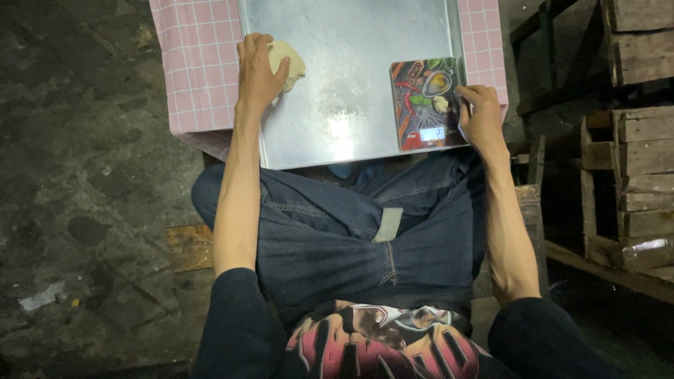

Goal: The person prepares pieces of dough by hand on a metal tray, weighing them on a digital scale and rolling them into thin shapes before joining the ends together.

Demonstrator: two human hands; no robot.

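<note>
My left hand [258, 70] is closed over a pale lump of dough [289, 62] at the left side of a shiny metal tray [344, 84]. A small piece of dough [440, 104] lies on a flat kitchen scale [428, 105] with a colourful printed top and a small lit display, at the tray's right side. My right hand [481, 116] rests at the scale's right edge, fingers curled, touching it near the small dough piece.
The tray lies on a pink checked cloth [200, 63] over a low table. I sit on a wooden bench [188, 245], in jeans. Stacked wooden crates [635, 140] stand at the right. Dark, dirty concrete floor [84, 175] is at the left.
</note>
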